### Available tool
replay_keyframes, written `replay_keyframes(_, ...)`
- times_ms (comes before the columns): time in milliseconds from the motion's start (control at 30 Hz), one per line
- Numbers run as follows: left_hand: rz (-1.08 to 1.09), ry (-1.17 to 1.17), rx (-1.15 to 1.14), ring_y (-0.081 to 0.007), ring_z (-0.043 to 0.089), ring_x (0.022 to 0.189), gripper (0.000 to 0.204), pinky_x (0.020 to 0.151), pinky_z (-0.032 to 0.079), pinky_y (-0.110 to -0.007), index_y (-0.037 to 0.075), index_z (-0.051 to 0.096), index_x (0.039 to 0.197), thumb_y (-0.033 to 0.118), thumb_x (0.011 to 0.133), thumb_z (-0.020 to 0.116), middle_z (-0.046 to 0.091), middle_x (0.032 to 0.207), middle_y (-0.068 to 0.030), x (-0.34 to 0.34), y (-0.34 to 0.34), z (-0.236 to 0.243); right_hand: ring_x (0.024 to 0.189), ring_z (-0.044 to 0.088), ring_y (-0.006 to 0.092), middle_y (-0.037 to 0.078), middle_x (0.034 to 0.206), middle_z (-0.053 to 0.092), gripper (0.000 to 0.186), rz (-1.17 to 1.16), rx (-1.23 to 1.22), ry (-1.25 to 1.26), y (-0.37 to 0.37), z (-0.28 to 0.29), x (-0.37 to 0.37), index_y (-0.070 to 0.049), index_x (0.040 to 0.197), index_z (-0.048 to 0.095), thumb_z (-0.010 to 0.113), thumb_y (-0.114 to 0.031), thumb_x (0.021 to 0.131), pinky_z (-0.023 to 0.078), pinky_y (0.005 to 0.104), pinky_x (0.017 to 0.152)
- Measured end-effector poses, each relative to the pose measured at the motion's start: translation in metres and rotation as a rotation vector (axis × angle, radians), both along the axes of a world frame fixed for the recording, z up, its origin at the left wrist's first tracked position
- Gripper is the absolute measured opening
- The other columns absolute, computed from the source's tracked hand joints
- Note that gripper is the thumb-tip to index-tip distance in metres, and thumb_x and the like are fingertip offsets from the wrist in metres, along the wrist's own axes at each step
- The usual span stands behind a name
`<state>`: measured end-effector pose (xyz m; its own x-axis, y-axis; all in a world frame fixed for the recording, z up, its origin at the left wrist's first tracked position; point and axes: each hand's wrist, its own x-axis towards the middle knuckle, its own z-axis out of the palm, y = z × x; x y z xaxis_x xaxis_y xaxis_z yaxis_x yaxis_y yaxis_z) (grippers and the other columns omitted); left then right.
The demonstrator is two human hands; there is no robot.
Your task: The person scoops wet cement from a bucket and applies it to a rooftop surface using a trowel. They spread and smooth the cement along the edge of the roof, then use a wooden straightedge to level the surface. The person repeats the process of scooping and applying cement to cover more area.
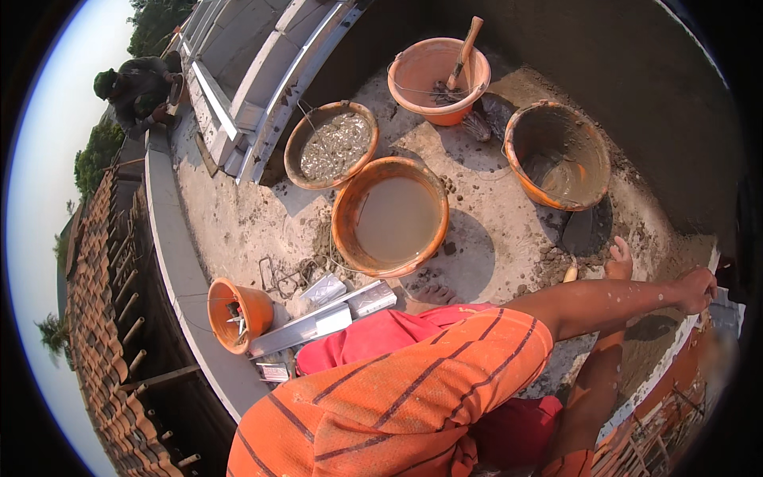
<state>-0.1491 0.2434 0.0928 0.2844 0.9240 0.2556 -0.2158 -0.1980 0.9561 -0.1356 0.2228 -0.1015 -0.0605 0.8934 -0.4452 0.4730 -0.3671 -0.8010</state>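
My left arm reaches to the right, across my right arm, and my left hand [695, 291] is closed at the pale edge strip [682, 343] on the far right. Whatever lies inside its fingers is hidden. Further in, my right hand [620, 259] is raised with fingers apart and nothing visible in them. Just left of that hand a light wooden handle [571, 274] stands up from the floor; what it belongs to is unclear. The nearest bucket to the right hand is an orange one [598, 191] coated inside with wet grey mortar.
A bucket of cloudy water [344, 230] stands mid-floor, touching a mortar-filled bucket [292, 163]. Behind is a bucket holding a wooden-handled tool [467, 52]. Metal profiles [300, 332] and a small tool bucket [254, 306] lie left. A tiled roof [95, 318] drops beyond the ledge; another person [143, 91] crouches far left.
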Motion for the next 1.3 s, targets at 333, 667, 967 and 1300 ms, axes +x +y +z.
replay_keyframes(333, 0.134, 0.191, -0.679, -0.0309, 0.064, 0.095, 0.035, 0.082, 0.05, -0.041, 0.004, 0.063, 0.107, 0.009, 0.073, 0.057, 0.068, 0.093, -0.0142, -0.158, -0.164, 0.146, 0.1, 0.059, 0.0269, 0.014, 0.111, 0.062, 0.043, 0.429, -0.255, -0.532, -0.262, 0.248, 0.176, 0.002, 0.129, 0.05, 0.054, -0.012, 0.089, 0.047, 0.0394, 0.087)
replay_keyframes(667, 0.785, 0.858, -1.606, -0.0378, 0.064, 0.099, 0.036, 0.089, 0.049, -0.044, 0.005, 0.067, 0.107, 0.021, 0.078, 0.053, 0.067, 0.105, -0.0215, -0.354, -0.67, 0.29, 0.081, 0.065, 0.0268, 0.017, 0.099, 0.063, 0.033, 0.44, -1.012, -0.178, -0.445, 0.631, 0.163, 0.004, 0.124, 0.051, 0.051, -0.004, 0.092, 0.054, 0.0375, 0.073)
replay_keyframes(967, 0.743, -0.503, -1.919, -0.033, 0.04, 0.131, 0.072, 0.101, 0.036, -0.053, 0.011, 0.03, 0.147, 0.054, 0.09, 0.039, 0.036, 0.147, -0.0179, -0.222, -0.74, 0.402, 0.067, 0.064, 0.0242, 0.016, 0.084, 0.063, 0.029, 0.211, -0.935, -0.188, -0.303, 0.616, 0.182, 0.005, 0.116, 0.052, 0.052, 0.001, 0.087, 0.052, 0.0361, 0.059)
replay_keyframes(1300, 1.106, -0.449, -1.584, -0.034, 0.041, 0.131, 0.07, 0.103, 0.034, -0.051, 0.01, 0.036, 0.144, 0.052, 0.088, 0.043, 0.04, 0.143, -0.0197, -0.298, -0.726, 0.379, 0.077, 0.069, 0.0245, 0.017, 0.087, 0.069, 0.031, 0.757, -0.671, -0.369, -0.241, 0.582, -0.036, 0.006, 0.115, 0.056, 0.057, -0.003, 0.086, 0.056, 0.0343, 0.064)
